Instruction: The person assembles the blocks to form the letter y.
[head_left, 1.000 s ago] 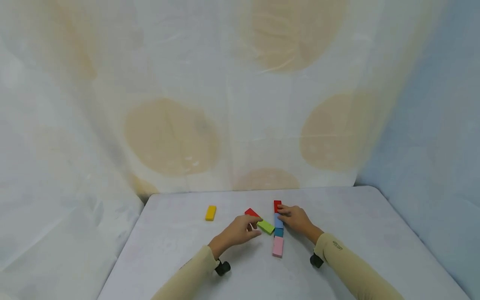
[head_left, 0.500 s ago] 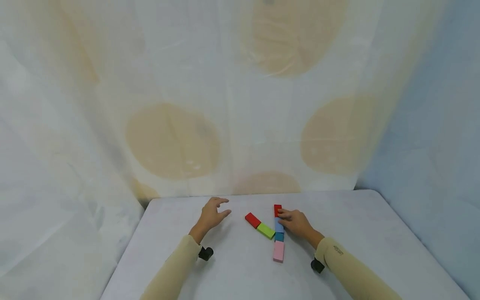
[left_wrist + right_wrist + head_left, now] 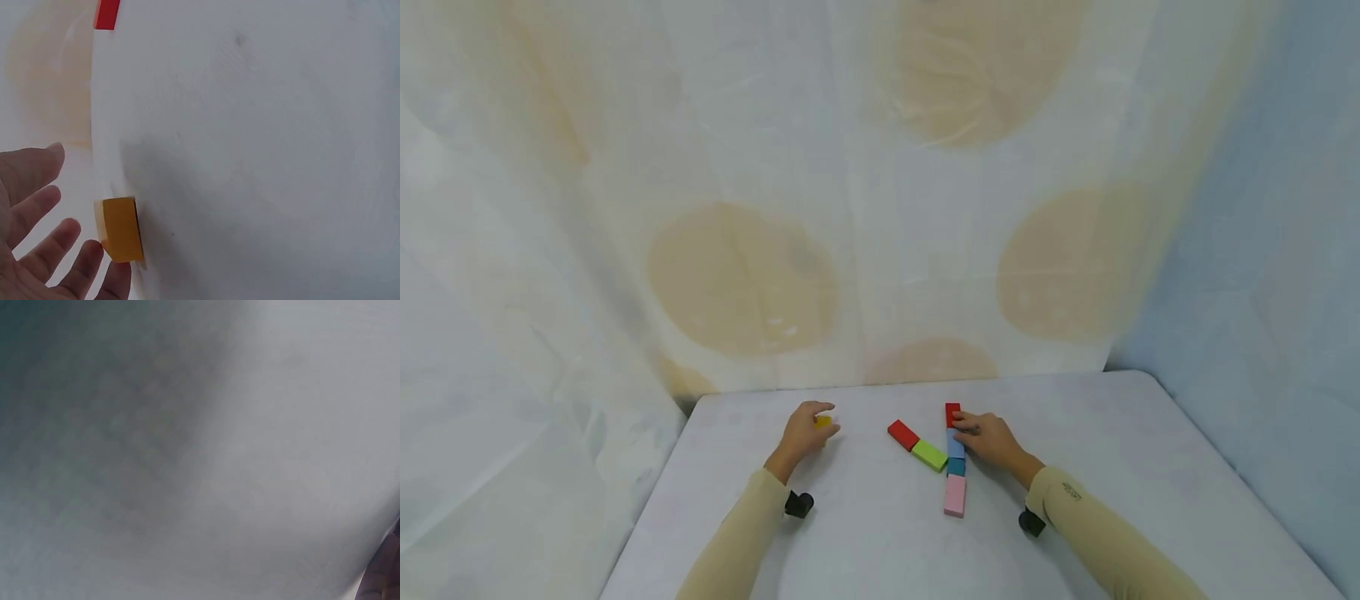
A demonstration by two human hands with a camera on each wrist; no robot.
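Tabletop in pale grey carries everything, and the blocks sit in its far half, split into two groups well apart. On the right runs a column of blocks laid end to end, straight away from the person: pink block nearest, then teal block, blue block, and a red block at the far end. A second, slanted pair joins it from the left: green block and another red block, their long axes running up and to the left.

Right hand rests against the column's right side, fingertips touching the blue and far red blocks; whether it pinches them or only steadies them cannot be told, and its wrist view shows only blur.

Left hand is out to the left, well apart from both lines, and is plainly the nearer hand to the yellow block. That block lies just beyond and right of the fingertips. In the left wrist view the fingers are spread and loose, the lowest one just meeting the yellow block's end; nothing is grasped yet.
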